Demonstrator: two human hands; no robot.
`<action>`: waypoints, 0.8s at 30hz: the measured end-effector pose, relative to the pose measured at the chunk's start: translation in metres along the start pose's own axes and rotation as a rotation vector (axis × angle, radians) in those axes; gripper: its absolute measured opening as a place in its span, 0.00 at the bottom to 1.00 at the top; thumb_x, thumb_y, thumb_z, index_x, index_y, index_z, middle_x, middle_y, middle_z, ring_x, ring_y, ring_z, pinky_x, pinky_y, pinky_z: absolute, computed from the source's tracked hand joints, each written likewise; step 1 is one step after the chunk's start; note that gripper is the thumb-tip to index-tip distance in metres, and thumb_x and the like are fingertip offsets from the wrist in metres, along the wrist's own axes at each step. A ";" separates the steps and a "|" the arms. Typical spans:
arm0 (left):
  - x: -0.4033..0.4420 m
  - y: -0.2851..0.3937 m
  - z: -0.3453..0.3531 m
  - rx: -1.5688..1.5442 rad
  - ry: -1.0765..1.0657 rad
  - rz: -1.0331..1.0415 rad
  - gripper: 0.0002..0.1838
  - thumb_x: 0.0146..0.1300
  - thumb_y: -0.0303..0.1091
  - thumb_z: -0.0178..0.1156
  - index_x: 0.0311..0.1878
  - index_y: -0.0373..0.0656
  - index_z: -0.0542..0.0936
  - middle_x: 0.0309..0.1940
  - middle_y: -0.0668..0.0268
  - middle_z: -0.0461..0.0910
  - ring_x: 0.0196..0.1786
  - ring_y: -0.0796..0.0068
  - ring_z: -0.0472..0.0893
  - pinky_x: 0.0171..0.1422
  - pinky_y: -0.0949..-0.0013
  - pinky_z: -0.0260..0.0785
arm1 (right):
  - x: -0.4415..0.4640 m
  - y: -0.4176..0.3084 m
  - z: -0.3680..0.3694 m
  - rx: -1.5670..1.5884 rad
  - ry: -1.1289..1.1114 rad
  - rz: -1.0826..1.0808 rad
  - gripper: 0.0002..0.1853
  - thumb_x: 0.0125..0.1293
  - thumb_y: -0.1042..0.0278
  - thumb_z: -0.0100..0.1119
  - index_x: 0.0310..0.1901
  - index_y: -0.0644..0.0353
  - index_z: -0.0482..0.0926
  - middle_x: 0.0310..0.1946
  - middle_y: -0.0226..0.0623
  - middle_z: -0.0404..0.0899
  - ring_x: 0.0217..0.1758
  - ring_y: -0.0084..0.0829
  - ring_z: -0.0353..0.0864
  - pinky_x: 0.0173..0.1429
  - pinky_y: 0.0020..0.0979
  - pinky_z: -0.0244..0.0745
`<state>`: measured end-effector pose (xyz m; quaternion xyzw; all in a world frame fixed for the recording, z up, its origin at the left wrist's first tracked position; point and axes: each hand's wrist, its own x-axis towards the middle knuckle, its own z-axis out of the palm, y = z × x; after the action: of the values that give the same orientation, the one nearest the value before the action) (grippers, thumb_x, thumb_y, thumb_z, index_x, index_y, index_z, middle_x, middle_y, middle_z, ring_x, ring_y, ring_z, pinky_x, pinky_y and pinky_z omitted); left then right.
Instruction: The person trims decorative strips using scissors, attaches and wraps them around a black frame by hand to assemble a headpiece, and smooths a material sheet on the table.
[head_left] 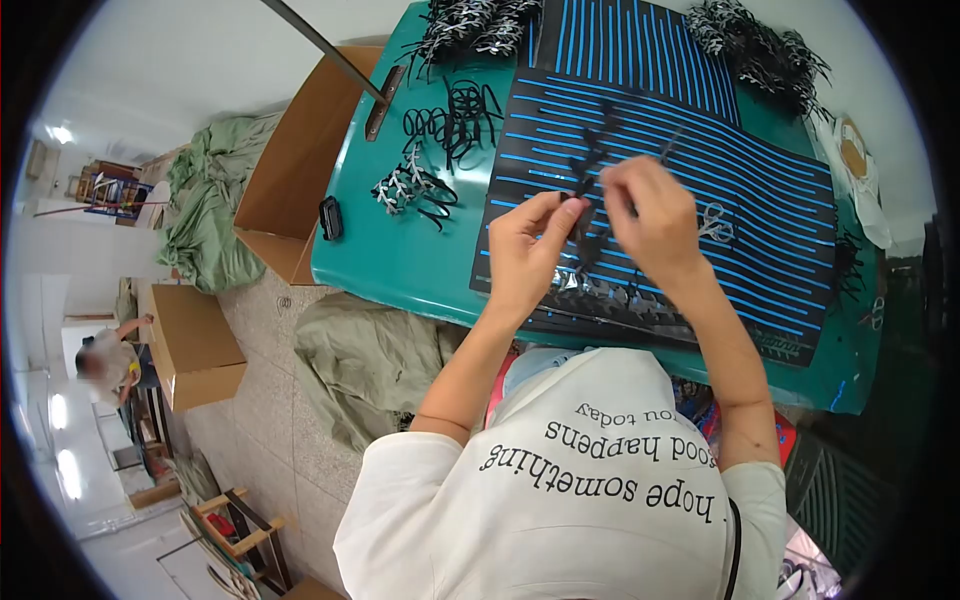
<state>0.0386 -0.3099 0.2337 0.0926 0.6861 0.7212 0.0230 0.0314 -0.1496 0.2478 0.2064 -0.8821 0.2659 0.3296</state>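
A black wavy strip (590,165) runs up and down between my two hands over the striped sheets. My left hand (530,250) pinches it between thumb and forefinger. My right hand (652,212) is closed with its fingertips at the same strip, blurred by motion. A thin, dark pointed thing (670,146) sticks out beyond the right knuckles; its kind is unclear. Beneath both hands lie black sheets with blue stripes (770,190). White-handled scissors (715,223) rest on them, right of my right hand. Clear plastic (610,296) covers dark pieces near my wrists.
On the green table (370,245) lie curled black strips (450,120), black-and-silver pieces (405,185) and a black clip-like object (330,218). Bundles (760,55) stand at the back. Cardboard boxes (200,345) and green cloth (365,360) are left; another person (110,360) is farther off.
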 end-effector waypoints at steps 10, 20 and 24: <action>-0.004 0.014 -0.025 -0.217 -0.011 -0.137 0.10 0.60 0.31 0.56 0.32 0.32 0.78 0.28 0.64 0.79 0.27 0.80 0.77 0.30 0.78 0.68 | -0.105 0.080 -0.145 0.881 -0.039 0.914 0.12 0.61 0.67 0.54 0.42 0.64 0.73 0.19 0.33 0.73 0.19 0.21 0.72 0.20 0.21 0.65; -0.001 0.013 -0.016 -0.139 -0.076 -0.082 0.09 0.58 0.32 0.59 0.35 0.34 0.79 0.30 0.65 0.80 0.28 0.85 0.76 0.30 0.82 0.66 | -0.083 -0.022 -0.068 0.346 -0.203 0.867 0.07 0.54 0.74 0.59 0.35 0.66 0.78 0.26 0.35 0.77 0.29 0.21 0.76 0.35 0.20 0.70; -0.006 0.015 -0.009 -0.071 -0.104 -0.047 0.09 0.58 0.31 0.59 0.35 0.33 0.79 0.29 0.66 0.80 0.29 0.87 0.75 0.30 0.82 0.66 | -0.029 -0.047 -0.036 0.615 -0.031 0.720 0.05 0.54 0.77 0.58 0.33 0.66 0.78 0.29 0.33 0.77 0.29 0.20 0.74 0.34 0.20 0.69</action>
<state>0.0446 -0.3208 0.2472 0.1131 0.6598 0.7387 0.0787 0.0938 -0.1588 0.2667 -0.0205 -0.7827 0.6090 0.1265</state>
